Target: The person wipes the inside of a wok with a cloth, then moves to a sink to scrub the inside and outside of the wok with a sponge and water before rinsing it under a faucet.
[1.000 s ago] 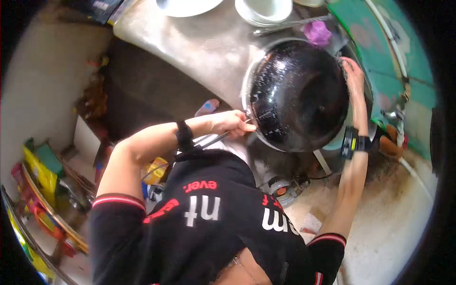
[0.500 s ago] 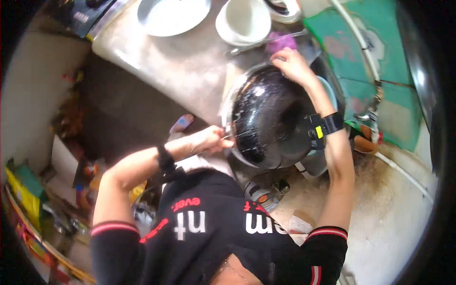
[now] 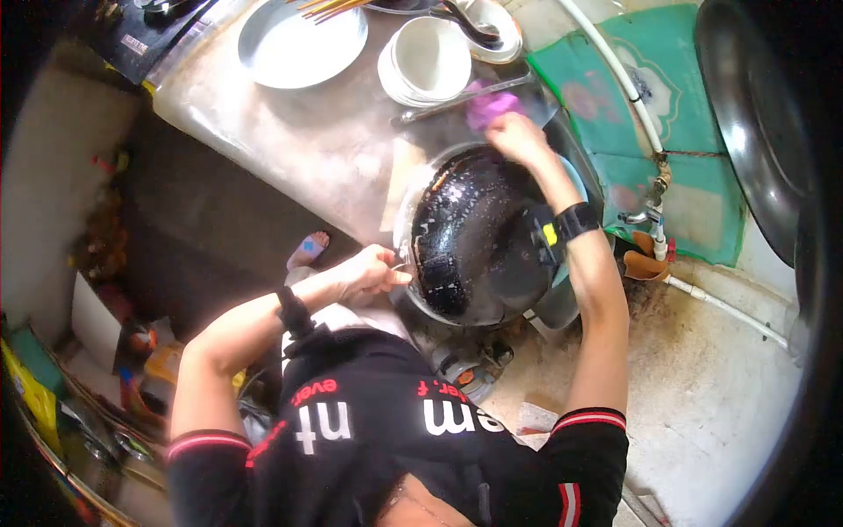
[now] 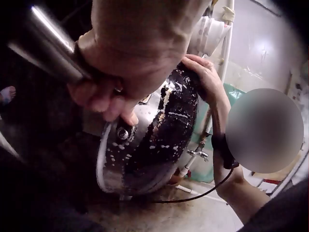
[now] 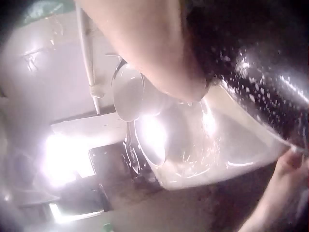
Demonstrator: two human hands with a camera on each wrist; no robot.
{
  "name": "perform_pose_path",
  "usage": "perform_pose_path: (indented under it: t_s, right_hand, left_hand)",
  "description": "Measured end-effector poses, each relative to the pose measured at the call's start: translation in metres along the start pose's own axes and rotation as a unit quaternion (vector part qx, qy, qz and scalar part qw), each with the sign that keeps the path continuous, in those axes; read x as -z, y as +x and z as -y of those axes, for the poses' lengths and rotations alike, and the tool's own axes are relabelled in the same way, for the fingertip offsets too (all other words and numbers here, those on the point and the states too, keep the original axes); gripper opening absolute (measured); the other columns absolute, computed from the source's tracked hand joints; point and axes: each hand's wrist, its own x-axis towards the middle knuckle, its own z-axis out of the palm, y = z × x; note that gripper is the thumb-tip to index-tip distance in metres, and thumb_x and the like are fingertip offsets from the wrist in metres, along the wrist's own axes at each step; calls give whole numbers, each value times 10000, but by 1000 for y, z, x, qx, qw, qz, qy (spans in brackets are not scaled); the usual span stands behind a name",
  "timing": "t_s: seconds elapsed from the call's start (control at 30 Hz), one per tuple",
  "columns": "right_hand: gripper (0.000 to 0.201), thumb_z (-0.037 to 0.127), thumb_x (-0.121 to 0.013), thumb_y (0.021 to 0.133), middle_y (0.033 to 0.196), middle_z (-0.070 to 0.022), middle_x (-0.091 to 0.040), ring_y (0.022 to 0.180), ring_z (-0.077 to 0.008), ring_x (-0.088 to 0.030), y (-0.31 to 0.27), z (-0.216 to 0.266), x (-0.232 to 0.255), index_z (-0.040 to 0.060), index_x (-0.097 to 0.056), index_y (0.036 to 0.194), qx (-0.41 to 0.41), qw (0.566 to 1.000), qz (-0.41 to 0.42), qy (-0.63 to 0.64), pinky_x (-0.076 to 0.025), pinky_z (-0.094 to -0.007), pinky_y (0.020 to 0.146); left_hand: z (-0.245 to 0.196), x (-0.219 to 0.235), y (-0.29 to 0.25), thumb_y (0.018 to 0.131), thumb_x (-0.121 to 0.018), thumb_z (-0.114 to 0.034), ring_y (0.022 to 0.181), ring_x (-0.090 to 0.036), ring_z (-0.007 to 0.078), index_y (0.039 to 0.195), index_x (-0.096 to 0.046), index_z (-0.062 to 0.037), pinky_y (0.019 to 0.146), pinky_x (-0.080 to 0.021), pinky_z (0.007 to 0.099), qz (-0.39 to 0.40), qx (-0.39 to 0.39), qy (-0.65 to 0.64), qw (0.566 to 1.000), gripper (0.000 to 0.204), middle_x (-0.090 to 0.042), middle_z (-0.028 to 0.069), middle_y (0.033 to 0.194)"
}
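Soapy wok (image 3: pixel 479 237) over wet steel counter (image 3: pixel 325 149)

Lettering on the black short-sleeved shirt (image 3: pixel 386 439) only.
Seen upside down from the head view: large white letters "nt" on one side of the chest and "em" on the other; above them, smaller red print reading "ever" and a fragment like "her, f", only partly legible. A larger red mark near the left sleeve, cut off by folds, unreadable. Some pale print on the dark flat object (image 3: pixel 140 39) at the top left corner, too small to read.
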Motion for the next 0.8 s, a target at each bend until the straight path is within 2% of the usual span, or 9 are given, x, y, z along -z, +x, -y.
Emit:
perform_pose_path:
  t_s: [0.07,0.2,0.23,0.3,0.4,0.43,0.5,0.67,0.8]
  right_hand:
    - [230,208,-495,692,833,-141,-637,816,-284,-619,0,-3,-5,101,-675,788,-1,999,-27,-27,-487,-412,732]
    - [174,255,-539,683,774,-67,-602,778,-269,-549,-55,107,-41,111,-634,664,222,953,-82,-188,-415,-415,639]
    - [156,224,-541,674,810,-55,-581,869,-258,-515,-74,109,-66,93,-624,694,314,905,-258,-124,-386,-403,706]
    - [136,187,-536,657,875,-59,-564,934,-260,-471,-94,103,-57,85,-609,711,340,918,-170,-115,-364,-398,751]
    - [174,156,-504,688,561,-105,-537,577,-276,-563,-40,47,-12,96,-586,547,156,946,-202,-199,-468,-394,513]
    - [157,213,-519,710,760,-72,-615,705,-206,-602,-22,10,-11,140,-638,639,115,973,-143,-139,-439,-366,494]
    - [168,200,-512,718,747,-70,-600,717,-218,-589,-34,23,-11,122,-632,629,116,968,-140,-172,-447,-414,539]
    - [144,256,-563,657,812,-60,-574,893,-247,-502,-109,113,-71,141,-644,688,353,902,-78,-237,-373,-463,735]
    - [144,235,-545,676,815,-52,-580,862,-215,-514,-41,63,-21,121,-631,665,134,966,-90,-201,-387,-422,705]
  left_hand:
    - [-5,-1,0,802,-632,-137,395,-311,38,794,-583,-77,367,-191,197,5,2,-1,1000,78,-403,-63,510]
    - [-11,-4,-4,765,-674,-127,418,-321,33,802,-571,-87,372,-219,204,10,10,-17,1000,116,-442,-57,543]
    - [-10,-7,0,765,-674,-127,418,-321,33,802,-571,-87,372,-219,204,12,10,-15,1000,116,-442,-57,543]
    - [-6,-8,14,800,-640,-164,412,-312,27,795,-583,-81,367,-188,195,-26,-1,37,999,100,-425,-68,531]
    - [-19,-15,9,783,-658,-157,425,-336,30,796,-584,-71,367,-215,187,-26,3,26,999,114,-463,-60,562]
    - [-18,-14,7,778,-663,-152,425,-344,33,794,-584,-66,367,-219,186,-25,2,28,999,118,-464,-58,564]
    - [-10,-5,15,784,-653,-134,422,-342,33,823,-589,-51,363,-222,186,3,10,13,1000,112,-463,-51,559]
    - [-6,-7,22,794,-644,-151,427,-341,37,818,-605,-80,369,-218,188,-29,-25,44,998,85,-488,-42,571]
    - [-16,-17,11,797,-641,-148,419,-309,37,789,-594,-86,370,-200,197,-39,5,34,999,79,-441,-58,542]
